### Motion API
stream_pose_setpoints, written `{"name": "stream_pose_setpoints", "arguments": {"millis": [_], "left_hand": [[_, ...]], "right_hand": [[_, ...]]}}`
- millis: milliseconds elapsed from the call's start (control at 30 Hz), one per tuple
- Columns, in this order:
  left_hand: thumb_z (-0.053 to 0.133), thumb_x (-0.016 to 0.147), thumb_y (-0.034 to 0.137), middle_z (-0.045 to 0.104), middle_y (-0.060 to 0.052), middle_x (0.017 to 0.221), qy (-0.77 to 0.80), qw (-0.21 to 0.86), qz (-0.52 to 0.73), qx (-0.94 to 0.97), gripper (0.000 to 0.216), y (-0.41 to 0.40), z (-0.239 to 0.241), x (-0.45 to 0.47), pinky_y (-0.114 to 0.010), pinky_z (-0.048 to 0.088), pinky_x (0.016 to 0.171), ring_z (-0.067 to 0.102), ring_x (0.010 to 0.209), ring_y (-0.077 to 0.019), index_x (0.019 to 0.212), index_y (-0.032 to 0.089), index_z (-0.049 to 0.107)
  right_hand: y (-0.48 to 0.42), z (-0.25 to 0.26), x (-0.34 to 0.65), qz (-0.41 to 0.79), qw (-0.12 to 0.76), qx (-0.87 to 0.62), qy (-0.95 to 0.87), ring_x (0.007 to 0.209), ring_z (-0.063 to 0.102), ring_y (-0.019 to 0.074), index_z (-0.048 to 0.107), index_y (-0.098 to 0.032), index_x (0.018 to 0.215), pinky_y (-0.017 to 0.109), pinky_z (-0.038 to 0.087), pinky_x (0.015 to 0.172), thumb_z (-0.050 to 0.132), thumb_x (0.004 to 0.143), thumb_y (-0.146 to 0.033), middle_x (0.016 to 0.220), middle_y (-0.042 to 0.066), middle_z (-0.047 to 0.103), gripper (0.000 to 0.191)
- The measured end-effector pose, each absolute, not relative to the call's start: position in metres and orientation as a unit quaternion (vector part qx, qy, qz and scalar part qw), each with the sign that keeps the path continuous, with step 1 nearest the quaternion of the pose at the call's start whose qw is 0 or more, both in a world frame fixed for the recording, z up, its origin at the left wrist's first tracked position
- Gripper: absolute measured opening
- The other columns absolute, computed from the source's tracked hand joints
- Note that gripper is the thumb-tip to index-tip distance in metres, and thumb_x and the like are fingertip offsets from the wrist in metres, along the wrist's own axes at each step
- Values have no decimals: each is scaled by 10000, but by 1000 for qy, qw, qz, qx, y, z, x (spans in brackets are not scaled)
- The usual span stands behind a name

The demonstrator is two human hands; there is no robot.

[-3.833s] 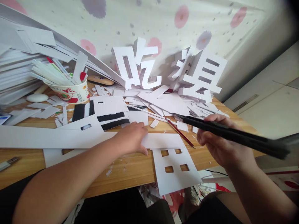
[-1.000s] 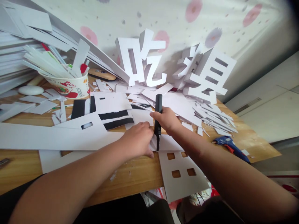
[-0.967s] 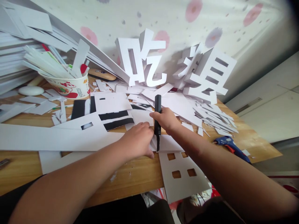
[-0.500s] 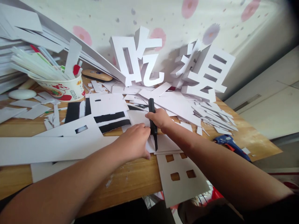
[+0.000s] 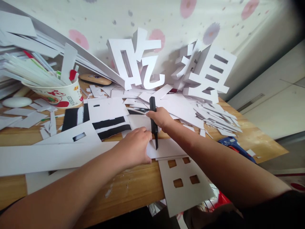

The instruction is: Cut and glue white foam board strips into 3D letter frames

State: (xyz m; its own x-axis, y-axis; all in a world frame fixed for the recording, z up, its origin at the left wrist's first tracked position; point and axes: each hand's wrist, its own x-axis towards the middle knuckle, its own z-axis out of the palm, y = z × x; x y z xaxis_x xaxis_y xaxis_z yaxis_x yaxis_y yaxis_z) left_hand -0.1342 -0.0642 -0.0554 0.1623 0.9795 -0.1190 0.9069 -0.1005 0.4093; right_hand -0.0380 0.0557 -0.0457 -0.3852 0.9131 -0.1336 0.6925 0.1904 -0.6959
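My right hand (image 5: 162, 118) is closed round a black utility knife (image 5: 153, 114), its narrow dark end pointing down and toward me. The tip meets a white foam board strip (image 5: 169, 148) lying near the table's front edge. My left hand (image 5: 135, 144) presses on the same strip just left of the blade, fingers bent over it and the thumb at its front edge. What lies under the left palm is hidden. A thin metallic strip (image 5: 136, 110) shows beside my right fingertips.
White 3D characters (image 5: 135, 60) lean on the wall, with another (image 5: 212, 73) to their right. A paper tub of sticks (image 5: 57, 95) stands left. A blue glue gun (image 5: 234, 148) lies right. A board with square holes (image 5: 186, 190) overhangs the front edge. Offcuts (image 5: 216, 117) litter the wooden table.
The knife tip has moved a little away from me along the white strip, with my right hand still round the handle. My left hand stays on the board. The view has shifted slightly.
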Motion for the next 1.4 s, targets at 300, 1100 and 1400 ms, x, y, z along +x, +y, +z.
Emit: {"name": "stream_pose_setpoints", "arguments": {"millis": [300,1100,1400], "left_hand": [[725,552,334,521,-46,978,640,198,116,733,442,-68,-48,-136,-360,443,761,549,920,-270,946,199,577],[659,612,295,541,-45,1039,587,163,152,778,396,-76,-38,-136,-352,445,818,575,919,-236,978,209,535],[653,610,265,629,-47,1039,600,153,207,757,384,-86,-20,-129,-352,460,796,596,948,-244,967,230,515]], "right_hand": [[78,-42,-46,308,189,-516,-777,493,451,129,490,-188,635,263,352,463,492,736,-366,600,22,541,204],[72,-15,53,-29,114,-402,-908,941,597,218,573,-172,1206,310,434,764,465,898,-166,1100,121,614,326],[-9,-29,99,49,138,-228,-963,999,564,294,480,-140,1350,434,437,882,613,755,-661,1151,161,615,802]]}}
